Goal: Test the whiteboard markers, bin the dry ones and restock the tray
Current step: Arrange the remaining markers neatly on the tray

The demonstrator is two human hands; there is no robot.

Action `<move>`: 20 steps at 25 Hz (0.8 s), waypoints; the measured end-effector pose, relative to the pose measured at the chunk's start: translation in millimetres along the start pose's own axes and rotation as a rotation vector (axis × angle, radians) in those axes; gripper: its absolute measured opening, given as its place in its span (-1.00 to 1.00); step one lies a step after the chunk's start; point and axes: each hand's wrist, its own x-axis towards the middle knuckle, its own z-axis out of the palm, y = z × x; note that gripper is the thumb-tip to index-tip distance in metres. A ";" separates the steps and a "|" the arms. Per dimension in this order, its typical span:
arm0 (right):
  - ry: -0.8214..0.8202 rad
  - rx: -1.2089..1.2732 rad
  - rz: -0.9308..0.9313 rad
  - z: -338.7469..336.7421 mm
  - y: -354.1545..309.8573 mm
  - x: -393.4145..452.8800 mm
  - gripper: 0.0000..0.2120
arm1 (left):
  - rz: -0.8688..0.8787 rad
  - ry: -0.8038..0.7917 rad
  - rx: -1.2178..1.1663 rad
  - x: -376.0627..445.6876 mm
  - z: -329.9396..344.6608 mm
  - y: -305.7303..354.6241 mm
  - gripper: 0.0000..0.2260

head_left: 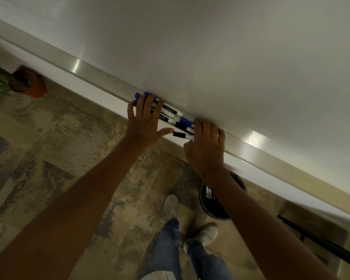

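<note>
Head view looked down along a whiteboard point(230, 57) whose metal tray point(101, 76) ran from ten o'clock to four o'clock. A cluster of markers point(171, 113), blue- and black-capped, lay on the tray at centre. The left hand point(144, 123) lay flat with fingers spread over the markers' blue-capped ends, thumb out toward three o'clock. The right hand point(205, 145), just beside it at four o'clock, rested its loosely bent fingers on the other markers' barrels; whether it gripped any, I could not tell. A black bin point(238, 183) holding markers stood on the floor at five o'clock, beside the person's shoes point(171, 205). A potted plant point(26, 81) sat at nine o'clock.
</note>
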 end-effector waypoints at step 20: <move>-0.124 0.208 -0.158 1.3 21.0 20.5 -0.71 | -0.045 -0.053 0.099 18.8 -24.1 22.2 -0.57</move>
